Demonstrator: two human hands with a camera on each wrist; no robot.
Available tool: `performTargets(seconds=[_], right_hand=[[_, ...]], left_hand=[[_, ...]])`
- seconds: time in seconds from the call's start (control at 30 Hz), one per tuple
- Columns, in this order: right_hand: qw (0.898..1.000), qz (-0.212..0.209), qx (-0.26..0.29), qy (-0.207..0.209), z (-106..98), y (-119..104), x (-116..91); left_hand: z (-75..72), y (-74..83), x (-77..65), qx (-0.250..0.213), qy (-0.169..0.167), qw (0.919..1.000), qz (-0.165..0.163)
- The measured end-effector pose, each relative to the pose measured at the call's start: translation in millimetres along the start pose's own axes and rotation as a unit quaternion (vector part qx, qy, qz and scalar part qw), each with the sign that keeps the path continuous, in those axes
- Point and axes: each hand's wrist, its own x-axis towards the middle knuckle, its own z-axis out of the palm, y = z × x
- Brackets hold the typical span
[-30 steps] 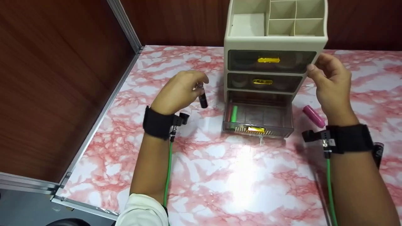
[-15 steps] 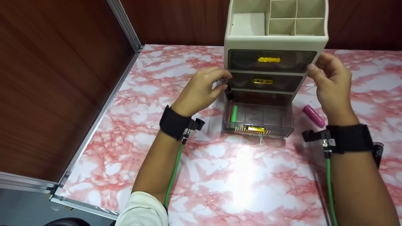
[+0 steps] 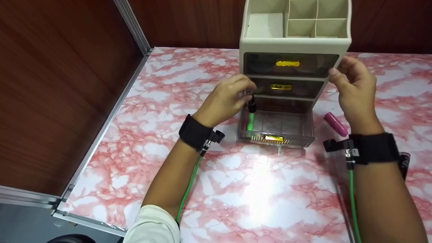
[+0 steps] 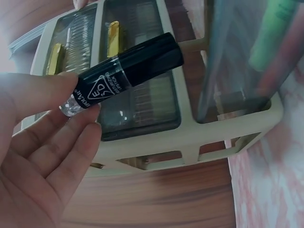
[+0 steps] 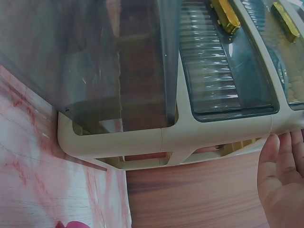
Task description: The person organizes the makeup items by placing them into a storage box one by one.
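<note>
1. We have the left hand (image 3: 229, 96) pinching a black lipstick tube (image 4: 130, 71) between thumb and fingers, gripping its clear, glittery end.
2. There's the tube in the head view, tilted, dark end down, above the left side of the open bottom drawer (image 3: 303, 126); we can read "3D" on it in the left wrist view.
3. Over to the right hand (image 3: 359, 86): fingers unclenched, fingertips touching the right edge of the cream organizer (image 3: 297, 45).
4. Inside that see-through drawer we spot a green tube (image 3: 250, 123) along the left wall, and the left wrist view gives us a red item (image 4: 286, 66) beside it.
5. Above, we see two drawers closed, each with a yellow handle (image 3: 288, 63), and divided compartments on top.
6. On the marbled table (image 3: 162, 175), we find a pink tube (image 3: 335, 124) right of the drawer, and a black cylinder (image 3: 404, 162) partly hidden by the right forearm.
</note>
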Motion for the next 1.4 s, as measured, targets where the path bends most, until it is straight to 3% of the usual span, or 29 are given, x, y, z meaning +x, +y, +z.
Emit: performTargets(seconds=[0.4,1.1,1.4], right_hand=[[1.000,0.003,0.006,-0.002,-1.0,0.9,0.3],[1.000,-0.006,-0.001,0.001,0.7,-1.8,-1.0],[1.000,-0.003,-0.004,-0.003,1.1,-1.6,-1.1]], left_hand=[[20.6,7.6,0.5,-0.001,-0.055,0.9985,-0.003],[50.7,5.7,-5.1,0.004,-0.097,0.9953,-0.007],[57.0,3.0,-8.0,0.011,-0.119,0.9923,-0.033]])
